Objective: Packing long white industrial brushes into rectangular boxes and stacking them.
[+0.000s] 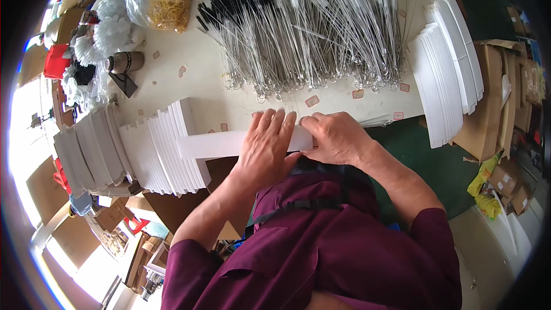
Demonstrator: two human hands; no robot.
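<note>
A long, narrow white box [213,144] lies across the near edge of the table, in front of my body. Over its middle rests my left hand [265,144], fingers stretched out and lying flat on top. At the box's right end, my right hand [338,136] is closed, thumb and fingers gripping that end; the fingertips are partly hidden. The box's left end reaches over a row of white flat cartons [166,149]. Beyond my hands lies a large heap of thin wire brushes [310,34] with looped ends, some with black bristles and others with white.
More stacked white cartons [86,149] stand at the left. Flat white card pieces [445,69] are piled at the table's right edge. Far left are a bag of yellow rubber bands [170,8] and a dark cylindrical bottle [126,62]. Brown cardboard boxes [488,100] stand to the right.
</note>
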